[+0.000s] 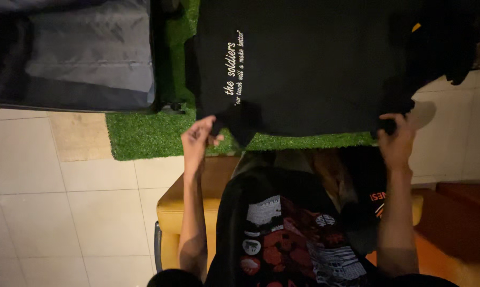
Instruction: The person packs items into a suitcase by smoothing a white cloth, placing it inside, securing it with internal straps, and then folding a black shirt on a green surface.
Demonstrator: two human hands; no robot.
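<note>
A black T-shirt [314, 64] with small white lettering was held spread flat by its near edge, stretched over the green artificial-grass mat's near edge.

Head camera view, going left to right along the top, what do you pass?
Dark grey bag → strip of green artificial turf → black T-shirt with white lettering, held up by the left hand and right hand → pale floor tiles.

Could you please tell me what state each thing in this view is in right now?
Black shirt: spread out, held up by its edge.
Left hand: fingers pinching the shirt.
Right hand: fingers pinching the shirt.
Suitcase: lying flat; open or shut unclear.
</note>
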